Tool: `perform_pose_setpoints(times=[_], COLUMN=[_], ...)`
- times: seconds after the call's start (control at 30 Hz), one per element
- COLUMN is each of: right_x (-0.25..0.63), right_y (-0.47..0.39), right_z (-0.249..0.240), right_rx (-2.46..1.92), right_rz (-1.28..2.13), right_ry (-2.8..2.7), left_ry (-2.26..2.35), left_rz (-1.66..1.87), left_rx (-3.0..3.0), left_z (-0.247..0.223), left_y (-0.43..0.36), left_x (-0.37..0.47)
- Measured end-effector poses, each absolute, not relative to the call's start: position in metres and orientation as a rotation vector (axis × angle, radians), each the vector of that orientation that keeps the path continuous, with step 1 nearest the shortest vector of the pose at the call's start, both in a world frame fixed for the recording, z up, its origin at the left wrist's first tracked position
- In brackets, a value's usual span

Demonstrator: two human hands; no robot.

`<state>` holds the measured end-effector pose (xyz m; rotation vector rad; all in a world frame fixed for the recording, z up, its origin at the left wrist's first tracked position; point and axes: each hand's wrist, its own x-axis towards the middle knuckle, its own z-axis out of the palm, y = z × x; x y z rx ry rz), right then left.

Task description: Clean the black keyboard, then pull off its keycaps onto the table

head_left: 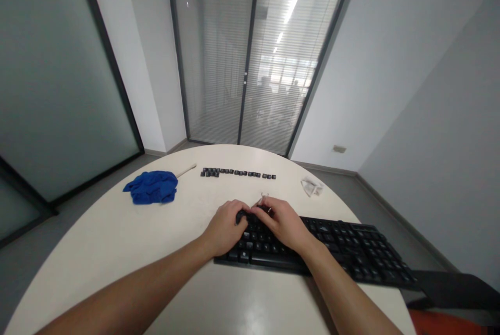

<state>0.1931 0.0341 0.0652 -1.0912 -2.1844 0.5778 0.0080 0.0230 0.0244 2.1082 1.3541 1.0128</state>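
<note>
A black keyboard (332, 244) lies on the round table, with some key positions at its left end looking bare of caps. My left hand (224, 228) is closed around the keyboard's upper left corner, thumb over the keys. Close beside it, my right hand (283, 223) is above the upper left keys, its thumb and fingers pinched on a thin wire keycap puller (264, 195). The wire ends stick up past the fingertips; the rest is hidden by the hand. Beyond the hands, loose black keycaps (230, 172) are lined up in a row, doubled at the left.
A crumpled blue cloth (152, 187) lies at the left, with a thin pale stick or brush handle (186, 170) poking out. A crumpled white tissue or wrapper (311, 186) is at the right. The keyboard's right end reaches the table edge, near a black chair armrest (457, 288).
</note>
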Motion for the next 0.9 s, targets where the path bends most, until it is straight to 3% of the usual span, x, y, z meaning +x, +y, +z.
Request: perform_pose_setpoints(times=[0.9], right_x=[0.196], right_y=[0.046], right_z=[0.053], right_rx=[-1.048], right_rz=[0.851], right_ry=[-1.984], left_ry=[1.319], left_rz=[1.011], left_rx=[2.122], left_z=[0.024], left_y=[0.023], left_x=[0.008])
